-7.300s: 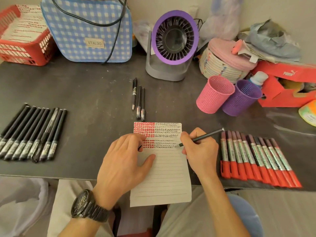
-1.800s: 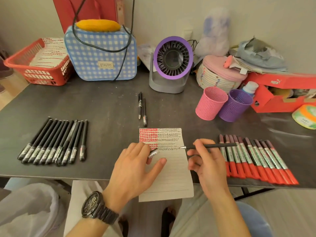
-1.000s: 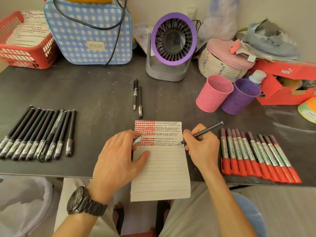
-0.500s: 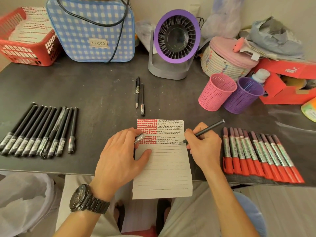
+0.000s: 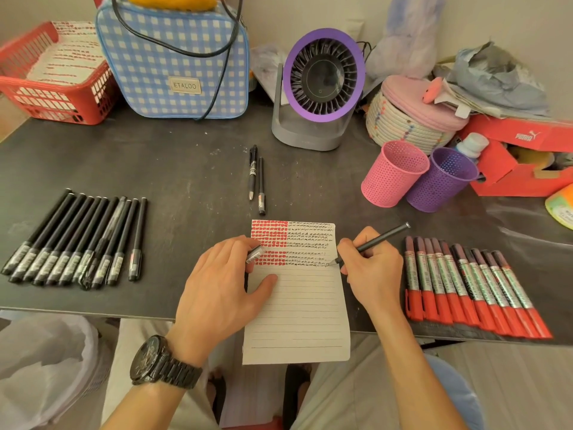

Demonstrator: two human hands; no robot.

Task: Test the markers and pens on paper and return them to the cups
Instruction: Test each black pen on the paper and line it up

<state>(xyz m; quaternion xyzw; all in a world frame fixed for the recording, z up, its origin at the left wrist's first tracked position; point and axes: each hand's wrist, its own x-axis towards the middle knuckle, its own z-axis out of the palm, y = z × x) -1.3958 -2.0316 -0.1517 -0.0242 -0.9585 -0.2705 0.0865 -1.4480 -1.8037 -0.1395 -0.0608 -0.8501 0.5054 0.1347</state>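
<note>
Gripping a slim black pen (image 5: 378, 242) in curled fingers, the right hand (image 5: 370, 274) sits at the right edge of a white lined paper sheet (image 5: 297, 305). The pen tip touches the sheet at the end of the lowest line of black scribbles. The upper part of the sheet carries red blocks on its left and rows of small black marks on its right; the lines below are blank.

The left hand (image 5: 223, 283) lies on the sheet's left edge, thumb flat on the paper, and its fingers pinch a silver-grey pen cap (image 5: 255, 253). A black wristwatch (image 5: 155, 361) is on that wrist.

Left of the sheet, well apart, a row of capped black pens (image 5: 77, 240) lies side by side on the dark grey table (image 5: 186, 169). Right of the sheet lies a row of red markers (image 5: 465, 280). Just beyond the sheet's far edge lie two more black pens (image 5: 256, 178). Beyond the sheet to the right, a pink mesh cup (image 5: 392, 173) and a purple mesh cup (image 5: 440, 180) stand touching each other.
</note>
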